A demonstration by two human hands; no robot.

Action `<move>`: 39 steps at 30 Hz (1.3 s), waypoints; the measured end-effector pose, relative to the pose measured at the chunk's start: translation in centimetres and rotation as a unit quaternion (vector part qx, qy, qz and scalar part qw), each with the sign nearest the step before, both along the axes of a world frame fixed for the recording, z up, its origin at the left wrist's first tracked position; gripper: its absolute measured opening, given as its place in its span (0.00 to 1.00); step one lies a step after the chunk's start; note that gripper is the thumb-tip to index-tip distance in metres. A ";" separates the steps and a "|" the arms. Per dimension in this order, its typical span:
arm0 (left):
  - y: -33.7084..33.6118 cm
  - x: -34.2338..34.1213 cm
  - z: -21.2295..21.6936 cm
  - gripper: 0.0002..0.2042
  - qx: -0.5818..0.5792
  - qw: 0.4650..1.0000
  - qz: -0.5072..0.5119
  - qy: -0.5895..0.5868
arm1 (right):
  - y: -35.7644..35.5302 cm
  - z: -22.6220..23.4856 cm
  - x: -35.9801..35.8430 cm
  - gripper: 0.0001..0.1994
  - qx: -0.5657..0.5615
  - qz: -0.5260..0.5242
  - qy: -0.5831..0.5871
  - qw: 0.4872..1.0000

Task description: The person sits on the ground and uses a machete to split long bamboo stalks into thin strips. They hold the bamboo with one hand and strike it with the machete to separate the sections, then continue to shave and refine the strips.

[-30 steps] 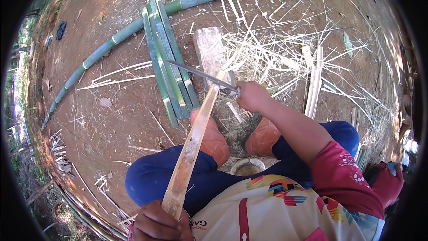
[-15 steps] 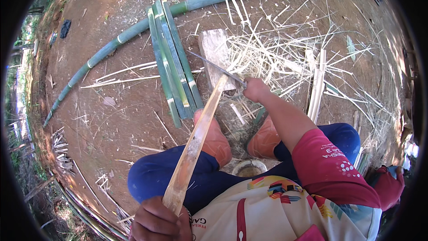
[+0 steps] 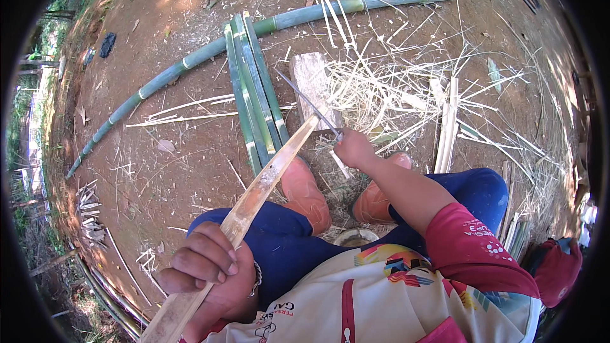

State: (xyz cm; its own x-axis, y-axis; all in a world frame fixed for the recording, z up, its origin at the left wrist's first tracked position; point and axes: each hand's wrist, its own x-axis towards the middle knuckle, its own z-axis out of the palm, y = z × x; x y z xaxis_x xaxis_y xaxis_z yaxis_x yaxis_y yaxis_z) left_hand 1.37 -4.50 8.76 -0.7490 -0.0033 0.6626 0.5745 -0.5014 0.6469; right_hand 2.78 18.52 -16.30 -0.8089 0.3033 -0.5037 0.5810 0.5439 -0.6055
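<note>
A long green bamboo pole (image 3: 210,51) curved across the upper frame. A pale slat (image 3: 254,194) ran from lower left to centre, gripped by the left hand (image 3: 206,270). The right hand (image 3: 353,149), centre frame, held a knife (image 3: 308,103) against the slat's tip.

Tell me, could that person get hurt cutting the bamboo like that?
Possibly. The knife in the right hand meets the far tip of the bamboo strip, just above the orange boots; a slip might send the blade toward the feet. The left hand holds the strip bare, so its split edges could give splinters.
</note>
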 end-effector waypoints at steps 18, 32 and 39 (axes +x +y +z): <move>0.4 1.4 -0.5 0.34 0.002 1.000 0.006 -0.001 | -4.9 10.4 4.7 0.17 -0.021 0.072 0.153 0.985; 1.0 1.5 -0.2 0.31 0.029 0.999 0.006 0.016 | -2.9 4.5 3.8 0.17 -0.035 0.009 0.081 0.996; -0.2 0.9 -0.7 0.34 0.017 0.999 -0.033 0.003 | -3.9 6.8 4.2 0.15 -0.007 0.048 0.127 0.991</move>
